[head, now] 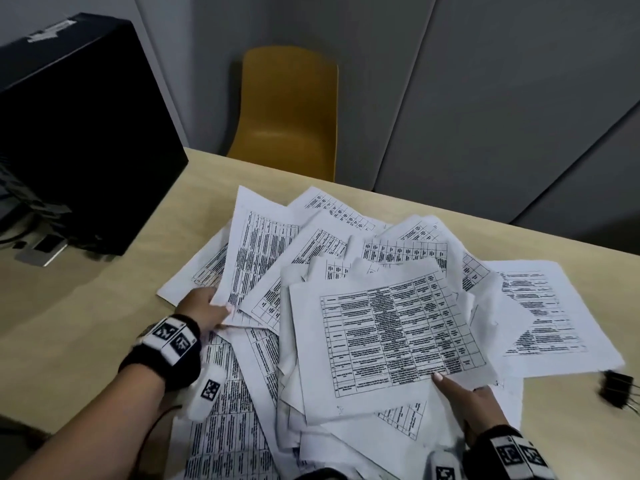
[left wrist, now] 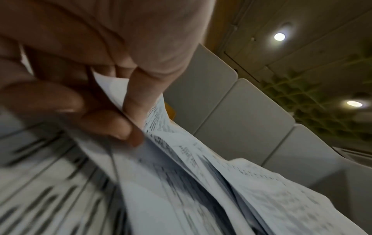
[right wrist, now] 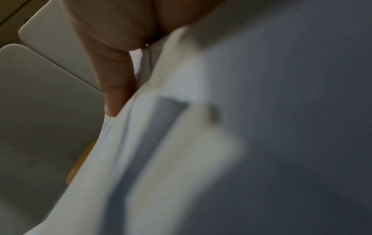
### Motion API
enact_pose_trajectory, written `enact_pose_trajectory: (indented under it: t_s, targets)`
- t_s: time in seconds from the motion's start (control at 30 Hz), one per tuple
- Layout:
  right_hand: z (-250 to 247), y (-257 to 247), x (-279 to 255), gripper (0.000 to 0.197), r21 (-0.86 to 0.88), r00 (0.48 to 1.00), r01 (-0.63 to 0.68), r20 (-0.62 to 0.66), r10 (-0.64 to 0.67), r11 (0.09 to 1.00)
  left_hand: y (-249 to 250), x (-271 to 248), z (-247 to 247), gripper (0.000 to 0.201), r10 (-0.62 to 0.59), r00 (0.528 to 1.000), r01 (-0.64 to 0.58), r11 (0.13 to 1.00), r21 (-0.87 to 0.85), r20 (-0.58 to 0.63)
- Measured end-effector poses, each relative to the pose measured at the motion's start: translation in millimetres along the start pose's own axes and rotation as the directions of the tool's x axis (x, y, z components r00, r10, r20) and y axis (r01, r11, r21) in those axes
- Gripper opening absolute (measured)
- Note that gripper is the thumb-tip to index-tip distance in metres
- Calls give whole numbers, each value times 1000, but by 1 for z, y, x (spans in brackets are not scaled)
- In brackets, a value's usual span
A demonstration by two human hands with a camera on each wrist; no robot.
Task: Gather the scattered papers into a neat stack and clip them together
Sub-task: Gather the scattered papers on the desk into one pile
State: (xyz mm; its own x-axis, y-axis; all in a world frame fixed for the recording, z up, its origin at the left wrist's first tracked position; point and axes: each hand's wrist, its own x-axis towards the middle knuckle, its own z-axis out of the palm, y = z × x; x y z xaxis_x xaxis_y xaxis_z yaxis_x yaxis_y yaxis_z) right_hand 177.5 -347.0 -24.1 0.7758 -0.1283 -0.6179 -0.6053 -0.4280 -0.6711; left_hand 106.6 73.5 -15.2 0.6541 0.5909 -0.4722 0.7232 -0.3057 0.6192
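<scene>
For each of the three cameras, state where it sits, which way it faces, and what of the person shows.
Head: worn high, looks forward and down at the papers on the table; both forearms, left hand and right hand show.
Left wrist: faces along the fingers, upward past their grip on the sheets.
Right wrist: blurred, faces up past one finger.
Shared: wall panels in all views.

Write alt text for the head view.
Both hands grip sheets in a loose pile of printed papers on a beige table: left hand at the left edge, right hand near front. A black binder clip lies at right.
</scene>
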Motion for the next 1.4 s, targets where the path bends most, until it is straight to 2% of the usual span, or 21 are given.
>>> enact_pose_trajectory:
  t_s: [0.07, 0.17, 0.2, 0.27, 0.33, 0.37, 0.4, 0.47, 0.5, 0.6, 0.7, 0.77, 0.87, 0.9, 0.97, 1.03, 1.1, 1.2, 1.3, 1.4]
  targets:
    - [-2, 1, 0, 54, 22, 1000, -16, 6, 16, 1000, -11, -17, 3, 18, -24, 995, 22, 999, 23, 93]
    - [-3, -2, -4, 53, 25, 1000, -25, 16, 24, 999, -23, -41, 15, 50, -106, 969, 86, 991, 99, 221]
    - [-2, -2, -5, 55, 25, 999, -27, 25, 26, 999, -24, -48, 19, 54, -101, 967, 69, 987, 145, 232]
    - [-2, -5, -9, 58, 15, 999, -30, 25, 30, 999, -22, -58, 23, 46, -52, 989, 29, 986, 166, 139]
    - [-2, -7, -13, 59, 17, 999, -46, 24, 45, 999, -19, -64, 26, 41, -35, 998, 37, 999, 34, -46]
    - [-1, -8, -15, 60, 18, 999, -46, 24, 45, 999, -19, -64, 26, 43, -66, 991, 57, 995, -83, -113]
    - [-2, -9, -17, 61, 8, 998, -53, 27, 52, 999, -15, -64, 26, 46, -123, 985, 95, 972, -214, -123]
    - [-1, -12, -23, 61, -9, 997, -63, 36, 63, 998, -12, -60, 30, 55, -240, 970, 196, 865, -462, -38]
    - [-1, -13, -24, 61, -11, 997, -57, 53, 58, 998, -13, -57, 34, 59, -261, 965, 217, 833, -509, -16]
    - [-2, -15, -28, 54, -7, 996, -30, 85, 31, 1000, -9, -52, 38, 61, -206, 972, 142, 896, -420, -110]
    - [-2, -21, -35, 46, 60, 997, 4, 76, -8, 998, 3, -40, 20, 65, -131, 973, 77, 959, -273, -189]
    - [-2, -24, -38, 45, 71, 996, 13, 82, -19, 997, 10, -24, 2, 67, -98, 985, 81, 989, -124, -141]
    - [-2, -26, -39, 47, 81, 994, 27, 101, -35, 996, 11, 0, -19, 74, -94, 995, 89, 986, 142, 24]
    - [-3, -25, -38, 49, 73, 994, 30, 101, -37, 997, 11, 7, -25, 77, -97, 995, 87, 970, 228, 32]
    - [-3, -27, -37, 49, 65, 995, 30, 98, -37, 997, 11, 22, -33, 77, -79, 993, 106, 929, 356, -89]
    - [-4, -24, -31, 54, 49, 995, 2, 99, -7, 999, 13, 37, -39, 59, -33, 966, 127, 923, 362, -256]
    - [-4, -22, -25, 66, 9, 995, -21, 101, 20, 1000, 14, 51, -41, 43, -3, 947, 107, 946, 306, -322]
    - [-2, -20, -22, 69, 11, 995, -19, 97, 18, 1000, 12, 69, -41, 49, -18, 944, 116, 953, 280, -330]
    - [0, -19, -21, 57, 38, 993, 24, 115, -29, 999, 7, 85, -43, 53, -23, 941, 127, 948, 292, -337]
    - [-1, -16, -16, 66, 35, 998, 18, 54, -20, 999, 9, 93, -45, 49, -27, 949, 133, 938, 320, -315]
